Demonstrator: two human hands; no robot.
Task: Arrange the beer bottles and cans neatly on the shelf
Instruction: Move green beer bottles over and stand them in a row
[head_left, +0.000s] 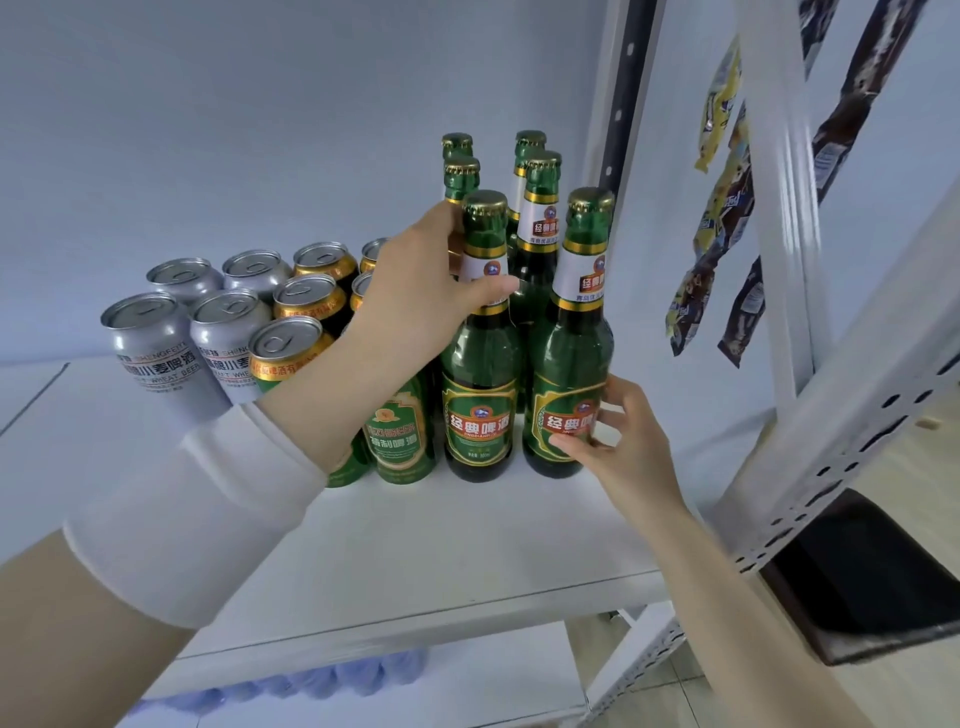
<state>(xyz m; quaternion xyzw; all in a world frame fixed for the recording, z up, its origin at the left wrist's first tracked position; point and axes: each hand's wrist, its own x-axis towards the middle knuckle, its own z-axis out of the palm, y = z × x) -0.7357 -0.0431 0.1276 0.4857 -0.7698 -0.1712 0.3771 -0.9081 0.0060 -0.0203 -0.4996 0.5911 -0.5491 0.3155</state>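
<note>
White shelf (363, 561) fills mid-frame; nearest, the right hand (618, 441) grasps the front right bottle (569, 364) at its label, and the left hand (426, 291) clasps the front left bottle (480, 364) by the neck. Judged heavy, rigid, smooth, breakable glass, best held low on the body; light, dentable cans (228, 322) stand behind at centre left.

Snack packets (727, 208), yellow and dark brown, hang in strips at upper right of the frame. A dark mat (878, 582), possibly a floor mat, lies at lower right. Pale blue bundle (332, 680), blurred, sits bottom centre.
</note>
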